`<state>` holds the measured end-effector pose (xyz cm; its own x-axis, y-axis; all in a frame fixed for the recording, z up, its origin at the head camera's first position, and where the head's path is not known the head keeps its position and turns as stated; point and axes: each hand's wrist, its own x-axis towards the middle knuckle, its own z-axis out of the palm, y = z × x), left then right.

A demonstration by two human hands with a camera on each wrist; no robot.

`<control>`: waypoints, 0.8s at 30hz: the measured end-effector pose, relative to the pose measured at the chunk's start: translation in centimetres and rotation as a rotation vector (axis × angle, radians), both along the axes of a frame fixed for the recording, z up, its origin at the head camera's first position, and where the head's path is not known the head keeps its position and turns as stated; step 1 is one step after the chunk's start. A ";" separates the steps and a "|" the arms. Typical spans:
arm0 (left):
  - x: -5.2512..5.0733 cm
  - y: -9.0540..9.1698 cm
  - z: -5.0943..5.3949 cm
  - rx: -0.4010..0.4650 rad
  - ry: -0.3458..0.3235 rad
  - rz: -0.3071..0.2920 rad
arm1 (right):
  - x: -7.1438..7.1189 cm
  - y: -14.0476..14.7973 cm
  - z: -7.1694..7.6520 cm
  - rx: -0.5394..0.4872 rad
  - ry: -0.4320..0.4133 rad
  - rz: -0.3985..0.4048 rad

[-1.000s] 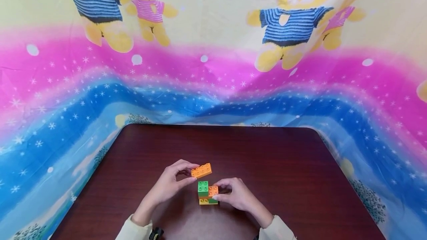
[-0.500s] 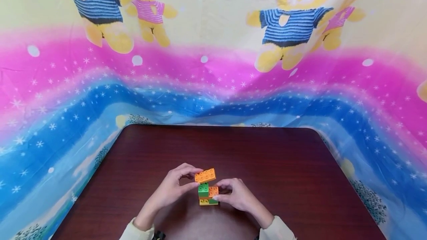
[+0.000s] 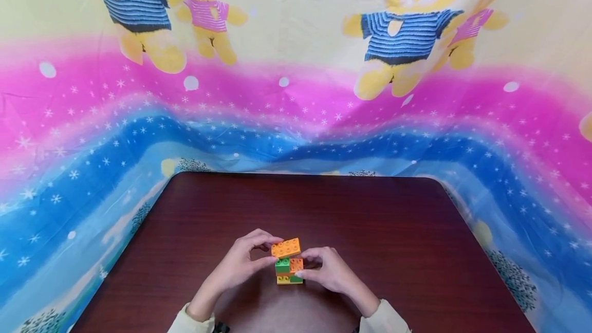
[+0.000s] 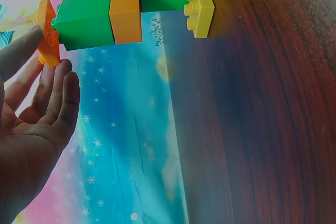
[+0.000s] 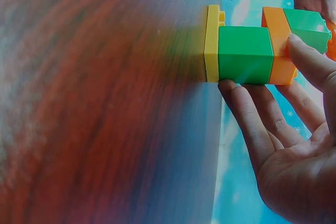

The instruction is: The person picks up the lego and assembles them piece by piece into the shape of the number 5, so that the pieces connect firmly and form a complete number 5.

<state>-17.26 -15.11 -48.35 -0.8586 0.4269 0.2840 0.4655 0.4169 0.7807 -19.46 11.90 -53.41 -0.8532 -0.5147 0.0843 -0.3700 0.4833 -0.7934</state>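
Between its thumb and fingers my left hand (image 3: 242,261) pinches a thin orange building brick (image 3: 285,247). That brick is tilted over the top of a small stack, right at the studs of the upper green brick (image 4: 84,19); whether they touch I cannot tell. Below the upper green brick, the stack has an orange brick (image 5: 278,45), a lower green brick (image 5: 244,56) and a flat yellow brick (image 5: 211,43) on the table. My right hand (image 3: 328,271) steadies the stack from the right, thumb on the stack's orange brick and fingers around its far side.
The dark wooden table (image 3: 370,220) extends around the stack on all sides. A printed cloth (image 3: 296,102) with teddy bears and snowflakes hangs behind the table and along its sides.
My left hand has brought the thin orange brick right and down, from beyond the stack to just over the upper green brick. The right hand and the stack have stayed in place.
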 end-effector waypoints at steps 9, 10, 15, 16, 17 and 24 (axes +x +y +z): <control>0.1 -0.1 -0.5 -0.007 -0.005 0.003 | 0.0 0.0 0.2 -0.006 -0.023 0.009; 0.1 -0.1 -0.5 -0.009 -0.003 0.004 | 0.0 0.0 0.2 -0.004 -0.024 0.009; 0.0 -0.2 -0.8 -0.010 0.010 0.000 | -0.1 0.0 0.2 0.004 -0.027 0.009; -0.1 -0.2 -0.8 -0.009 0.014 -0.001 | -0.1 0.1 0.2 0.006 -0.028 0.008; -0.1 -0.2 -0.9 -0.009 0.017 -0.003 | -0.1 0.1 0.2 0.007 -0.029 0.008; 0.0 -0.1 -1.1 -0.018 0.026 -0.025 | -0.1 0.1 0.2 0.001 -0.032 0.009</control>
<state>-17.27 -15.26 -49.44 -0.8400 0.4534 0.2980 0.4959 0.4186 0.7609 -19.55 11.95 -53.25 -0.8507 -0.5226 0.0567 -0.3491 0.4809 -0.8043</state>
